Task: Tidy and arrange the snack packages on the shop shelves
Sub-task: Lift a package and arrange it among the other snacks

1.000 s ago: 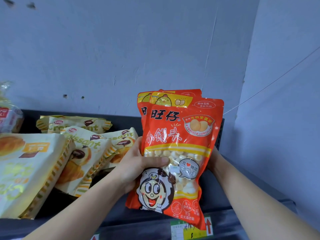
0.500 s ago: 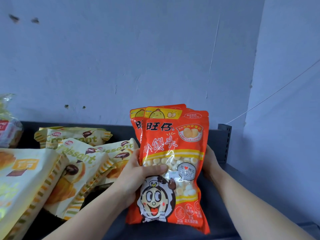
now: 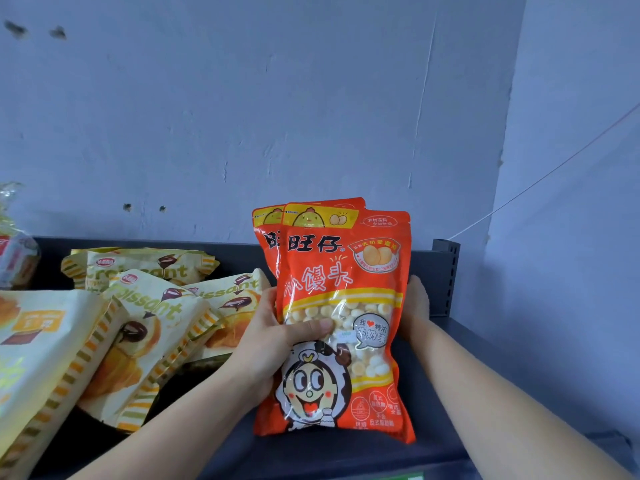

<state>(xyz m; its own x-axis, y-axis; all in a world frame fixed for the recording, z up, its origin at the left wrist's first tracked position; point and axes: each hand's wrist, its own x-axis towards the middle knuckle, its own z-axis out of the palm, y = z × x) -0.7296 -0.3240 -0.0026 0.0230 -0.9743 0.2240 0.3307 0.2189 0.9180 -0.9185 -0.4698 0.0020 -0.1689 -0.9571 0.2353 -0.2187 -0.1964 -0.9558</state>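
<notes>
rear red bag [image 3: 266, 247]: mostly hidden behind the front red bag [image 3: 346, 292].
my right hand [image 3: 415, 304]: fingers hidden behind the bags.
my left hand [image 3: 273, 341]: fingers behind them, too.
large cream bag [image 3: 41, 358]: cut by the left edge.
clear packet [image 3: 15, 261]: blurred, cut off.

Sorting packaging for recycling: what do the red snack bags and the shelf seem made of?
Red snack bags: probably glossy plastic film; they shine, wrinkle, and have a clear window showing the pale round snacks. Shelf: looks like dark matte-painted metal, judging by its perforated upright.

Two red snack bags [image 3: 341, 306] upright, stacked, on dark shelf [image 3: 346, 455].
</notes>
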